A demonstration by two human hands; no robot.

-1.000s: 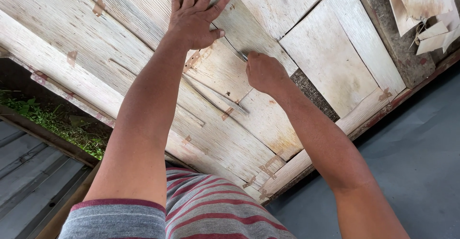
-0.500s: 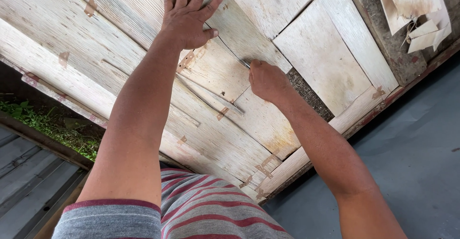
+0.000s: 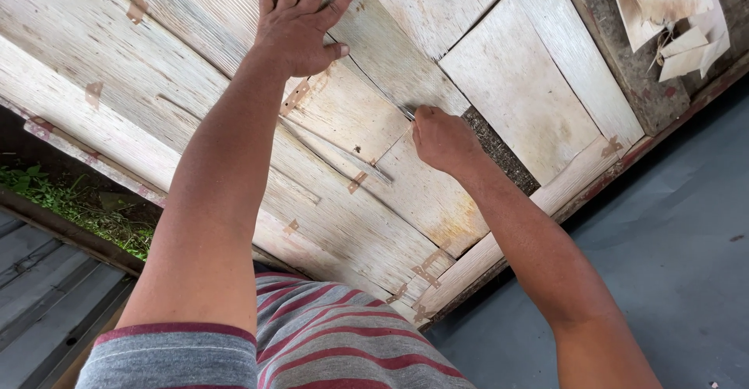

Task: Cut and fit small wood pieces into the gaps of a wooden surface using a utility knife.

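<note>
Nearest the camera, the person's grey shirt with red stripes is filling the lower edge, just below the near edge of the veneer sheets, pale thin wood pieces lying overlapped and patched with small brown tape strips. On those sheets, the right hand is curling shut, its fingers pinching the end of a thin dark tool whose kind I cannot tell, right at a seam between two sheets. Farther across the sheets, the left hand is lying open, palm down and fingers spread, pressing the wood flat. Beyond the sheets' far right corner, loose veneer scraps are lying piled.
</note>
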